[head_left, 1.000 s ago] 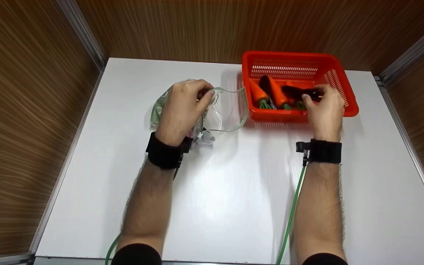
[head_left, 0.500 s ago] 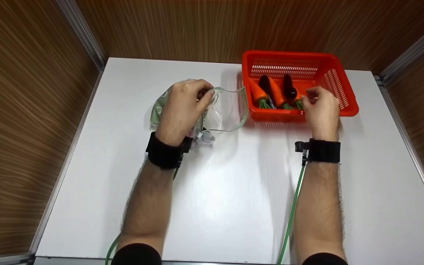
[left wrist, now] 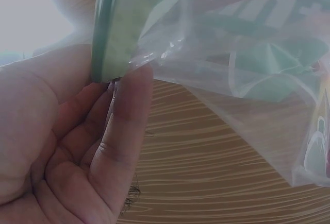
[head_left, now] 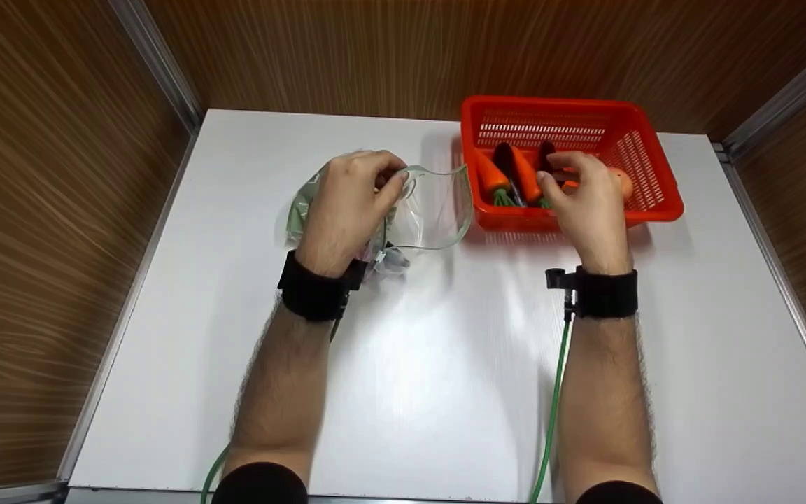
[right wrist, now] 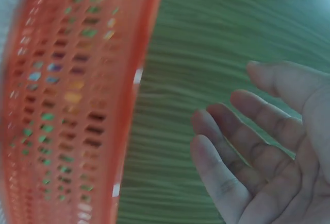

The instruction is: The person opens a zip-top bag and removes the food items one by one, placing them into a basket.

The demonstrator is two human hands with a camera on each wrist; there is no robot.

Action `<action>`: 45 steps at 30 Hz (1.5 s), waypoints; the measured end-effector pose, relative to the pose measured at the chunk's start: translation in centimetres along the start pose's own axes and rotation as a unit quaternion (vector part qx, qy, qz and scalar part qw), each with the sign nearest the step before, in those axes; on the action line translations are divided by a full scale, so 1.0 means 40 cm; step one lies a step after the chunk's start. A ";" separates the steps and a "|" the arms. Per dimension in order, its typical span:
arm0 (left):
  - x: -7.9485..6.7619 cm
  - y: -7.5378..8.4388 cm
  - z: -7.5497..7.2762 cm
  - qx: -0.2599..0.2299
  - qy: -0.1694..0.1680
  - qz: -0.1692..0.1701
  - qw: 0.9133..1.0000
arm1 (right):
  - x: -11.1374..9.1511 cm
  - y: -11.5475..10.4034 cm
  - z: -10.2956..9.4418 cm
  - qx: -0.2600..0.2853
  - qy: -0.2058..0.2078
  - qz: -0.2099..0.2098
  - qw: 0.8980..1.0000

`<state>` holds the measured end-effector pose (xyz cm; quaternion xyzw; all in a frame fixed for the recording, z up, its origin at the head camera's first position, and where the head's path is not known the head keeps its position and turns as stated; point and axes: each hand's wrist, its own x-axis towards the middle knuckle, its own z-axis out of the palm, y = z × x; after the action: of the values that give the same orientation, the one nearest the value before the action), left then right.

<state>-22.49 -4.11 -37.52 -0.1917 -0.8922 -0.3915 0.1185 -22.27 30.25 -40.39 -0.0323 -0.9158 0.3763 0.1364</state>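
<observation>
My left hand [head_left: 347,203] pinches the green-edged mouth of a clear plastic bag [head_left: 434,203] between thumb and forefinger. In the left wrist view, green print marks the bag's clear film [left wrist: 206,44]. My right hand [head_left: 588,206], fingers relaxed and apart, is over the front of the red basket [head_left: 550,103]. Nothing lies in its palm in the right wrist view. Inside the basket are carrots [head_left: 492,175] and a dark eggplant [head_left: 506,161]. A second eggplant [head_left: 546,152] is partly hidden behind the right hand's fingers.
A round pinkish-orange item [head_left: 621,183] sits at the basket's right end. Both stand on a white table [head_left: 410,392] with wood-grain panels [head_left: 347,63] behind and at the sides. A green cable [head_left: 555,413] runs from each wrist strap.
My right hand has laid the eggplant it held down in the basket and let go. It has then shifted left over the basket. The left hand and bag stay put.
</observation>
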 end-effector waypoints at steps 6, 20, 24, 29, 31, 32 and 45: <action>0.000 0.002 0.000 0.002 0.000 0.008 1.000 | -0.031 -0.053 0.007 0.048 -0.026 -0.030 0.998; -0.012 0.036 0.020 -0.135 -0.008 0.025 0.991 | -0.080 -0.099 -0.052 0.084 -0.022 -0.060 0.994; -0.022 0.048 0.028 -0.188 0.000 0.027 0.982 | -0.098 -0.116 -0.061 0.092 -0.034 -0.082 0.992; -0.031 0.065 0.036 -0.264 0.021 0.021 0.964 | -0.116 -0.141 -0.065 0.090 -0.082 -0.111 0.986; -0.032 0.069 0.040 -0.288 0.026 0.019 0.957 | -0.121 -0.147 -0.064 0.092 -0.109 -0.113 0.983; -0.033 0.070 0.042 -0.298 0.027 0.019 0.954 | -0.123 -0.150 -0.063 0.093 -0.121 -0.115 0.982; -0.034 0.065 0.041 -0.291 0.032 0.022 0.956 | -0.097 -0.155 0.061 -0.003 -0.256 -0.152 0.955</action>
<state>-20.23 -1.61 -37.41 -0.2254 -0.7308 -0.6373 0.0943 -18.94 23.53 -38.59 0.2044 -0.9153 0.3439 -0.0468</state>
